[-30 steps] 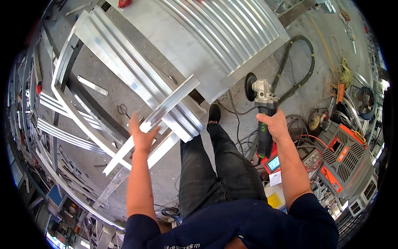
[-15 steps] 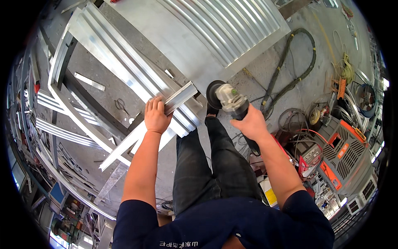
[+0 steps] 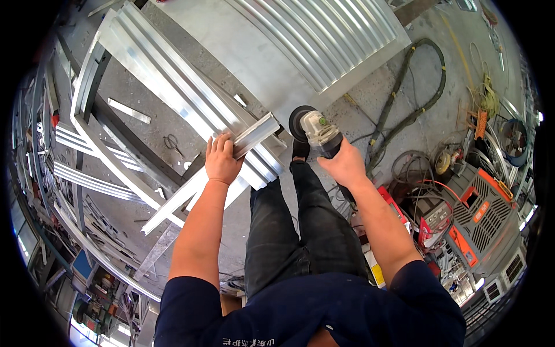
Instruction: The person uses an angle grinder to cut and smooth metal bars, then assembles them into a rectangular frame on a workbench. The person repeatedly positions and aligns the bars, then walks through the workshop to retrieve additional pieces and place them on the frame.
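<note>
My right hand grips the body of an angle grinder. The grinder's dark round disc points away from me, just right of the end of a short silver metal channel, with a small gap showing between them. My left hand is closed over the near left end of that channel, thumb along its side. Beneath the channel, crossing it, lie long ribbed silver metal strips that reach from the far left to my legs. A long pale metal bar runs out below my left wrist.
A flat metal sheet with ribbed panels lies ahead. Curved metal frames and scissors are on the left. A thick cable loop lies at right, near tangled wires and an orange-grey machine.
The grinder has shifted slightly away from me and closer to the channel's end. My left hand keeps its hold on the channel. The whole view has moved a little.
</note>
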Tool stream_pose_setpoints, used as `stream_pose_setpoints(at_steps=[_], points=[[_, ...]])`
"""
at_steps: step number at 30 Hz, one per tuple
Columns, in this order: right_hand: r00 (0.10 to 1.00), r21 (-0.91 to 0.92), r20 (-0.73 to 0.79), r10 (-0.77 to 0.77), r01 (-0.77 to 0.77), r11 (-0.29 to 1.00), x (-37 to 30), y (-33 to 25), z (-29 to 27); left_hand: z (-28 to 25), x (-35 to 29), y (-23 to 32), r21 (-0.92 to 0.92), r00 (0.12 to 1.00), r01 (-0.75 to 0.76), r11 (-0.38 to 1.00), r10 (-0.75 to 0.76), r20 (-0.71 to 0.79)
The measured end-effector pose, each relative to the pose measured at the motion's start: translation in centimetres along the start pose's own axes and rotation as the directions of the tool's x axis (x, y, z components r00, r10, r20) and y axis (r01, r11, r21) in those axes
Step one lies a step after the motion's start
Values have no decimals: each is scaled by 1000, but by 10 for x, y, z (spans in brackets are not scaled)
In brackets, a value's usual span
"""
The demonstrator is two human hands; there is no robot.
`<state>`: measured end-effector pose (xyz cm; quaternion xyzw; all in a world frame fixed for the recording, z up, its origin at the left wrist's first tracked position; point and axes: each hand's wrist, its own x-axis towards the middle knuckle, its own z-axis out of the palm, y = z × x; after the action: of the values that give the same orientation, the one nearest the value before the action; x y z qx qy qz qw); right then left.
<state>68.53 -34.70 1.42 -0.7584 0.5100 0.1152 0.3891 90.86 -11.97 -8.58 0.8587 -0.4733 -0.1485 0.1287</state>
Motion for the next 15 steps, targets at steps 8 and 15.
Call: stream_pose_setpoints(at_steps=[8,15], points=[[998,-119,57,26,-19,993,-2,-9,-1,0,1,2,-20,1000,10,1000,-9,7],[999,-78,27,-31,33,996,-1,-4,-8,3,2,-2,-16,1000,13,1000,-13,5]])
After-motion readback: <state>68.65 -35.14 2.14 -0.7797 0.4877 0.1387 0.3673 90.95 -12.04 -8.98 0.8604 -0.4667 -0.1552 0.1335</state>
